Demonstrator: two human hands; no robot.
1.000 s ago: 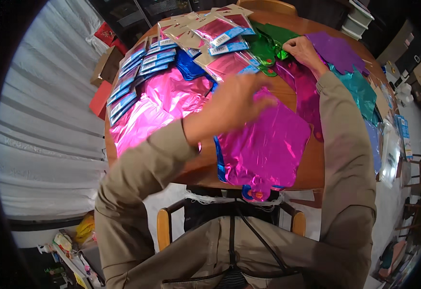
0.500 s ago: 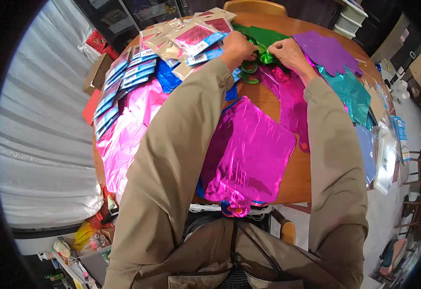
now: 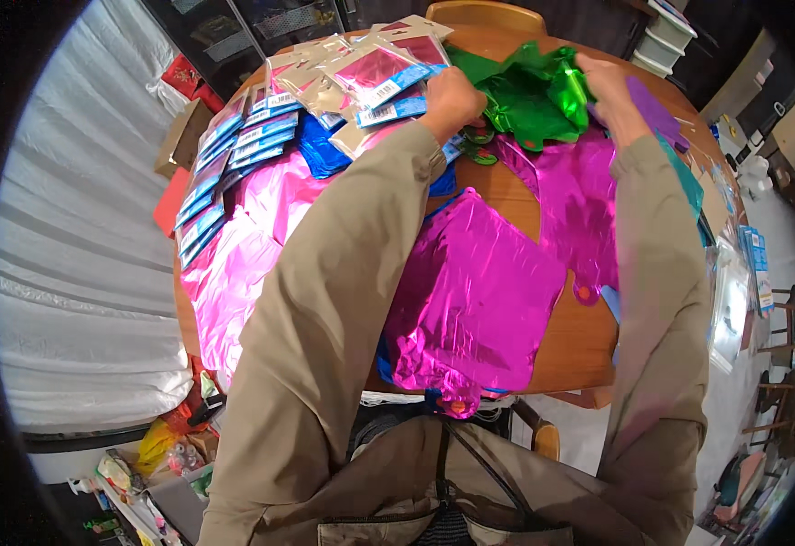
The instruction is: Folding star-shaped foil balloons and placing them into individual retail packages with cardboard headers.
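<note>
A shiny green foil balloon [image 3: 536,96], flat and crumpled, is stretched between my hands at the far side of the table. My left hand [image 3: 453,100] is closed at its left edge, beside the packets; the fingertips are partly hidden. My right hand [image 3: 607,89] pinches its right edge. Below it, a magenta foil balloon [image 3: 579,218] lies partly under my right sleeve. Another magenta foil balloon [image 3: 479,300] is spread flat nearer me, its neck at the table's front edge. Darker green foil loops [image 3: 477,144] rest beside my left wrist.
Flat packets [image 3: 256,136] with blue labels cover the round wooden table's [image 3: 588,350] far left, over light pink foil [image 3: 252,237] and blue foil [image 3: 321,150]. Purple foil [image 3: 654,109], teal foil [image 3: 690,182] and clear bags [image 3: 729,291] lie right. A chair [image 3: 488,13] stands behind.
My right hand has moved right and slightly up, drawing the green foil balloon wider and raising it. My left hand has stayed near the packets. The purple and teal foil are now more covered.
</note>
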